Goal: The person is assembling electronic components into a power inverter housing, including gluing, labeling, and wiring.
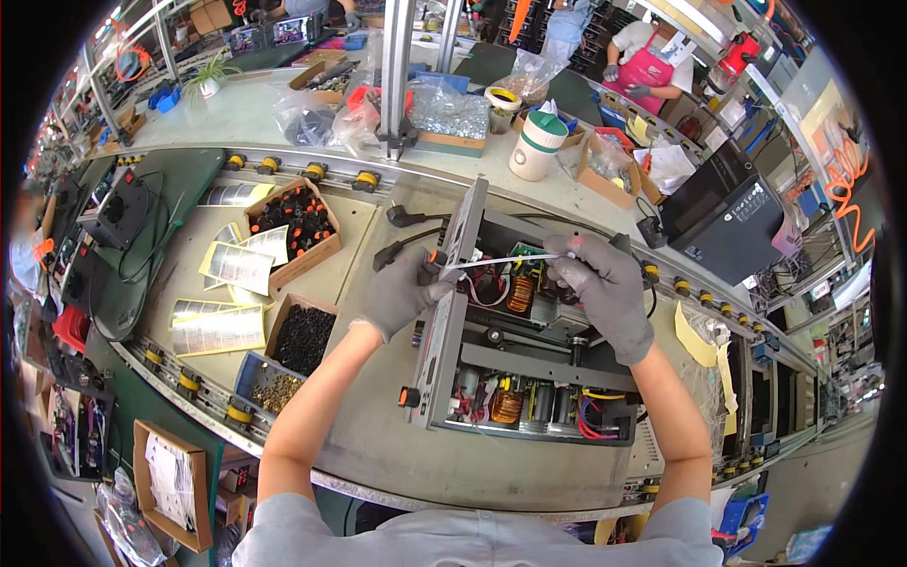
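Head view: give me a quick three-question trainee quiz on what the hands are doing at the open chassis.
1. True or false: both hands wear grey gloves.
2. What spans between the left hand and the right hand?
A. a white cable tie
B. a screwdriver
C. a roll of tape
3. Fill in: the box of black and orange parts lies to the person's ____ of the open chassis.

Key
1. True.
2. A: the white cable tie runs from the fingers of the left hand to the right hand, above the chassis wiring.
3. Left.
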### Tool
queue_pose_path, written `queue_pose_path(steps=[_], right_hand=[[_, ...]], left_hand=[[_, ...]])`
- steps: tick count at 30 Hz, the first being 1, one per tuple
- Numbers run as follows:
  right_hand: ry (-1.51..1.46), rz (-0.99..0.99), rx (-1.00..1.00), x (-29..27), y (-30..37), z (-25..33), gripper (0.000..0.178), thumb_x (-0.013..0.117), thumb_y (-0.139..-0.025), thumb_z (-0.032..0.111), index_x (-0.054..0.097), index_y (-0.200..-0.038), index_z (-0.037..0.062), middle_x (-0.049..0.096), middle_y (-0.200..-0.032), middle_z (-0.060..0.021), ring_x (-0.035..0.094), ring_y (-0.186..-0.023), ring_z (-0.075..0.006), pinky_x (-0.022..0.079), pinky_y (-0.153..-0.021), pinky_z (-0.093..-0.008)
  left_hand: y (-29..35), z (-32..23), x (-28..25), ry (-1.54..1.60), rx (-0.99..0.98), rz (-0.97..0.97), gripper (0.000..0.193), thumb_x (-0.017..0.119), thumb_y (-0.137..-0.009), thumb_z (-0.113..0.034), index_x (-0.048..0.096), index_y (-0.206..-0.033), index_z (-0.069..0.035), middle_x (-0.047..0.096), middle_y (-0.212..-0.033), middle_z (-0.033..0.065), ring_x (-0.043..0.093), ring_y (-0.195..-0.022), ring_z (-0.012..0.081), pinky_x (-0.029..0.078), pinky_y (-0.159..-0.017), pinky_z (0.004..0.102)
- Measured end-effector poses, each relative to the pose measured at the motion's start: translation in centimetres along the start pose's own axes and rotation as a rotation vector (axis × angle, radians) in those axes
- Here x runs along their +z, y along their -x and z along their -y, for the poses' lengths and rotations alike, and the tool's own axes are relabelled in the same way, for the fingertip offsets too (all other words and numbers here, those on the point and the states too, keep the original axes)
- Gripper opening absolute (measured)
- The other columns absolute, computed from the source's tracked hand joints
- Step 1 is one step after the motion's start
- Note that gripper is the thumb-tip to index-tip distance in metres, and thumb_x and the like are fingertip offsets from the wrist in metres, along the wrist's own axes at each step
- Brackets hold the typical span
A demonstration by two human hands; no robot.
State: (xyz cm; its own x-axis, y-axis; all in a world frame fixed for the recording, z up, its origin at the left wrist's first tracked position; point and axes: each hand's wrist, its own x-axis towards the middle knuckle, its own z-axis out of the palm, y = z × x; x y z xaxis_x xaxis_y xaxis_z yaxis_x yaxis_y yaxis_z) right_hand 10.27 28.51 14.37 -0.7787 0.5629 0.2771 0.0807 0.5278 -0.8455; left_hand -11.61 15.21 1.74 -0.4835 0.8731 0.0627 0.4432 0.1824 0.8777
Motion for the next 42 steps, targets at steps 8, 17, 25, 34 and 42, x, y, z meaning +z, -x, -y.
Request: queue_pose_path(steps=[8,17,25,34,42], right_hand=[[0.279,-0.218,-0.119,-2.1,-2.6,-1.3,0.016,0.055,-0.086,0.004,0.062,-0.099,-0.0018,0.064,-0.084,-0.0104,0.06,-0.075,-0.0114,0.046,-0.067,-0.025],[0.676,-0.191,-0.2,0.5,-4.8,-3.2,0.014,0.058,-0.085,0.011,0.062,-0.097,0.0047,0.064,-0.088,-0.0146,0.062,-0.08,-0.0321,0.049,-0.07,-0.0353],[0.249,-0.015,0.171,2.6,-6.1,-5.3,0.016,0.054,-0.087,0.007,0.062,-0.097,-0.0014,0.065,-0.076,-0.0103,0.064,-0.061,-0.0134,0.05,-0.055,-0.0271],[0.18,-0.081,0.213,2.4,-6.1,-5.5,0.017,0.051,-0.089,0.008,0.061,-0.098,-0.0019,0.066,-0.076,-0.0101,0.064,-0.056,-0.0132,0.048,-0.05,-0.0244],[0.151,-0.063,0.292,2.2,-6.3,-5.2,0.017,0.052,-0.089,0.008,0.061,-0.099,-0.0016,0.066,-0.077,-0.0109,0.064,-0.057,-0.0137,0.05,-0.053,-0.0249]], left_hand=[[-3.0,0.9,1.2,-0.232,-0.004,-0.337,0.035,0.064,-0.082,-0.039,0.056,-0.09,-0.005,0.064,-0.082,0.017,0.062,-0.079,0.035,0.047,-0.067,0.0426],[-2.9,2.9,3.3,-0.423,0.143,-0.156,0.02,0.049,-0.09,-0.027,0.06,-0.1,-0.014,0.063,-0.075,0.0171,0.062,-0.069,0.0356,0.047,-0.06,0.0472],[-4.1,3.4,4.6,0.251,-0.074,-0.002,0.026,0.046,-0.092,-0.022,0.059,-0.106,-0.004,0.062,-0.066,0.0127,0.063,-0.057,0.0245,0.049,-0.051,0.0381],[-6.1,2.8,5.7,0.382,-0.157,0.114,0.026,0.045,-0.092,-0.018,0.059,-0.09,0.004,0.063,-0.066,0.0127,0.06,-0.05,0.0204,0.048,-0.047,0.0324],[-6.9,1.3,5.8,0.602,-0.273,0.234,0.028,0.048,-0.095,-0.03,0.058,-0.099,-0.005,0.063,-0.064,0.009,0.058,-0.048,0.014,0.042,-0.04,0.0241]])
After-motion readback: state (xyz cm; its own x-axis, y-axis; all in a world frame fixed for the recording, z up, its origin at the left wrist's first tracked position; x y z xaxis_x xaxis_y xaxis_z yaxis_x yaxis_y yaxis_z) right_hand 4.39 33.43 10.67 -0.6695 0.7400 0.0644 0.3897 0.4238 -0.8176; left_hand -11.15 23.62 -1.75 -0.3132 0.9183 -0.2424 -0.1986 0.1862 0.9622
